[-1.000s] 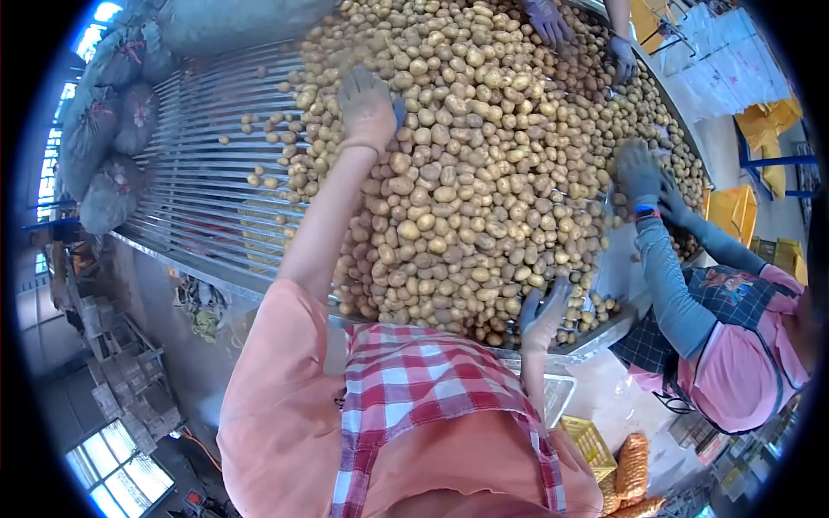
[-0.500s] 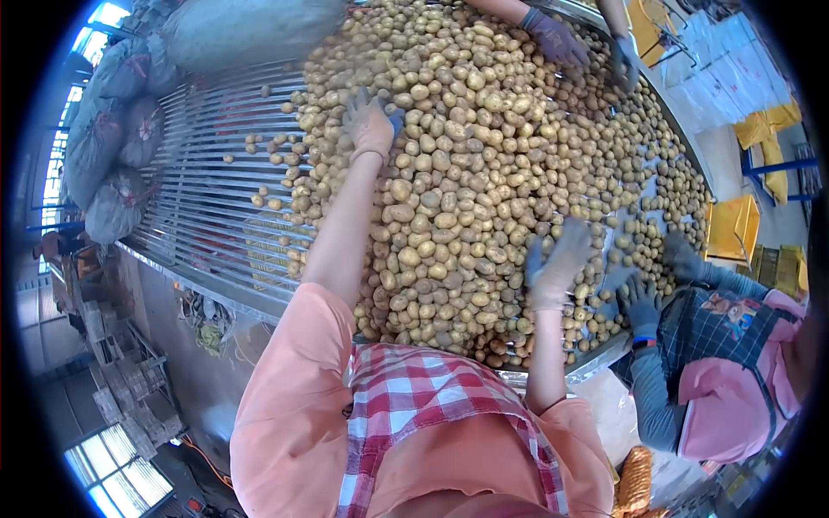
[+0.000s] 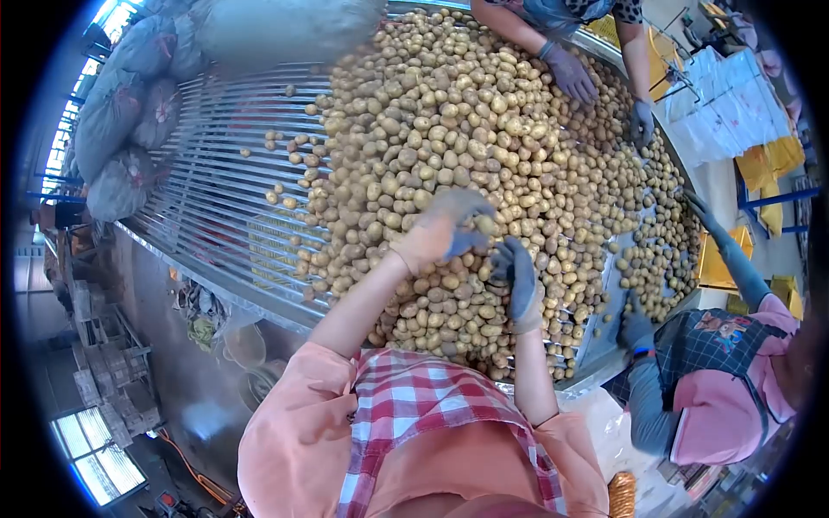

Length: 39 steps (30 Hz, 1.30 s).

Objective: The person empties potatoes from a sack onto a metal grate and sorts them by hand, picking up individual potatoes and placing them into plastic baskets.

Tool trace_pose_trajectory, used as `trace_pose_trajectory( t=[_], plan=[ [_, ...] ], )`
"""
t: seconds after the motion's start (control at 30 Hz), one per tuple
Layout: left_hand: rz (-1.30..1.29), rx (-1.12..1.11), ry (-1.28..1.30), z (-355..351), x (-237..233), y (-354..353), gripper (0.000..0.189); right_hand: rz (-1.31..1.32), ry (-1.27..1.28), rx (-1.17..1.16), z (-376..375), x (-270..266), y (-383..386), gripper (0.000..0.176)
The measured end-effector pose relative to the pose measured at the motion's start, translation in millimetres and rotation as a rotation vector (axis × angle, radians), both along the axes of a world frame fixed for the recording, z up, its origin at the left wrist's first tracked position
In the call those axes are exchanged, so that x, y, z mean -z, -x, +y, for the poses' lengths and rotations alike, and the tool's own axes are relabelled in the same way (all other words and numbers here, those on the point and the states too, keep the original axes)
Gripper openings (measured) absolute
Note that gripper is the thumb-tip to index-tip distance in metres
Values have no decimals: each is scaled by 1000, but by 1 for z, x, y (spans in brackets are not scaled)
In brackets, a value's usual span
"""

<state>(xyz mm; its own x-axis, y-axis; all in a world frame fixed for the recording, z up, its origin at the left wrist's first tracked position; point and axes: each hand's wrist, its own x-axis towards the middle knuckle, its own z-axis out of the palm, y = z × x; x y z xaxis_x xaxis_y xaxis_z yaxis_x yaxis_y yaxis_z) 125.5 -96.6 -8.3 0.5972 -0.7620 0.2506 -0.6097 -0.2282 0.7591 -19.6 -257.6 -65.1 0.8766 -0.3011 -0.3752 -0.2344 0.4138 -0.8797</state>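
The person's gloved left hand [image 3: 445,229] hangs low over the near side of a heap of potatoes [image 3: 449,129], its fingers curled around a single potato [image 3: 485,226] held at the fingertips, just above the pile. Just beside it, the gloved right hand [image 3: 516,276] is raised over the same near slope with its fingers bent inward; I cannot tell whether it grips anything. The heap lies on a slatted metal surface [image 3: 216,173], whose left part carries only a few stray potatoes [image 3: 285,194]. Grey sacks [image 3: 112,121] are stacked past the surface's far left edge. At the far side, another person's gloved hand [image 3: 570,73] rests on the potatoes. To the right, a co-worker in a pink top has a gloved hand [image 3: 637,330] at the edge of the surface.
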Motion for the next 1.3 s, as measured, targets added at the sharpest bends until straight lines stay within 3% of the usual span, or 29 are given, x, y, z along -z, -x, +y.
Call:
trace_pose_trajectory(
  t=[0.03,0.1,0.17,0.23,0.27,0.3,0.33,0.37,0.5,0.57,0.63,0.73,0.8,0.83,0.9,0.93,1.0,1.03,1.07,1.1,1.17,1.27,1.3],
  plan=[
    [-74,25,-59,-2,1,9,61,-130,-471,-73,0,14,5,41],
    [-145,51,-109,-2,3,14,67,-75,-502,-70,7,4,7,40],
    [106,49,-65,4,16,-2,76,-47,-563,-12,16,-8,6,31],
    [-83,-108,-172,20,8,-17,68,-97,-604,-80,2,4,27,25],
    [41,-186,-223,29,24,-29,62,-156,-632,-126,-9,12,43,19],
    [-68,-339,-388,30,25,-39,59,-188,-666,-103,-18,19,65,16],
    [-261,-394,-312,36,33,-45,58,-233,-685,-62,-27,28,94,13],
    [-194,-395,-400,42,37,-56,57,-117,-406,59,-31,46,130,11],
    [-377,-188,-430,36,39,-38,65,114,29,379,-32,110,312,13],
    [-490,-196,-536,17,20,-10,62,416,-569,827,-14,58,361,30],
    [-571,-192,-549,8,17,-1,60,768,-302,849,4,66,435,28],
    [-561,-32,-539,-10,18,20,53,1624,329,470,34,73,497,40],
    [-631,126,-482,-21,28,40,49,1750,545,516,39,59,478,52],
    [-637,125,-481,-27,31,49,49,1650,477,528,26,28,438,56],
    [-466,394,-542,-35,38,65,51,1401,720,592,15,-1,366,51],
    [-406,409,-526,-36,55,77,54,1194,931,561,10,6,338,44],
    [-541,351,-624,-36,55,95,65,701,1452,393,2,13,279,43],
    [-549,348,-625,-31,56,94,65,688,1298,291,1,-11,235,39],
    [-495,340,-577,-25,57,94,66,486,1464,246,2,0,212,41],
    [-437,330,-525,-20,60,95,67,436,1431,96,6,-5,187,48],
    [-446,350,-483,-9,60,93,67,499,1458,-116,19,43,150,69],
    [-479,342,-447,5,48,101,57,553,1596,-84,20,58,120,75],
    [-478,329,-479,7,48,103,58,535,1525,-93,7,65,111,78]
  ],
)
